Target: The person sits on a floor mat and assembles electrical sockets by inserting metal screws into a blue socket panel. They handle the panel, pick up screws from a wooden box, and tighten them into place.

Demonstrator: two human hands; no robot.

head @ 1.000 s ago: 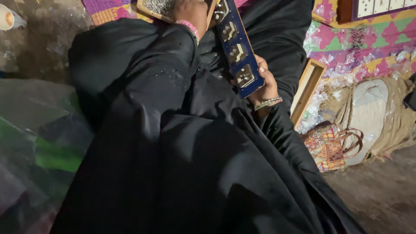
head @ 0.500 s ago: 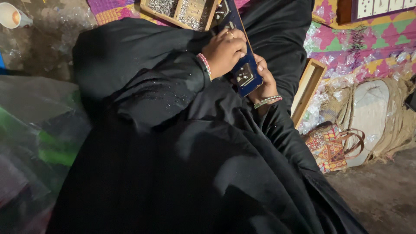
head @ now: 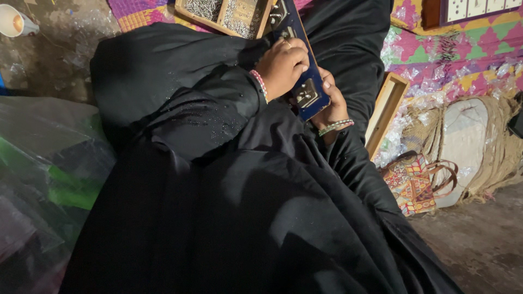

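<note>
Bare, rough concrete floor [head: 479, 245] runs around a person seated low, black robe [head: 218, 207] filling most of the view, with a bright patterned mat [head: 452, 54] of pink, green and yellow diamonds spread at about two o'clock. Across the lap lies a long dark blue panel [head: 305, 81] carrying small square metal fittings; it slants from twelve o'clock down toward the middle. The left hand [head: 283, 65], a pink beaded bangle at its wrist, is curled on top of the panel, fingers bent and pressing at one fitting; whether it pinches something small I cannot tell. The right hand [head: 329, 106] cups the panel's lower end from beneath, thumb on the edge, closed around it, with pale bangles on that wrist.

Just past the panel at twelve o'clock sits a wooden tray [head: 223, 13] divided into compartments of small silvery screws. A wooden frame [head: 387, 111] leans at three o'clock, beside the robe. Farther toward four o'clock lie a small embroidered handbag [head: 408, 182] and a burlap sack [head: 479, 141]. A paper cup [head: 16, 20] stands at ten o'clock, and clear plastic bags [head: 43, 179] crowd nine o'clock.
</note>
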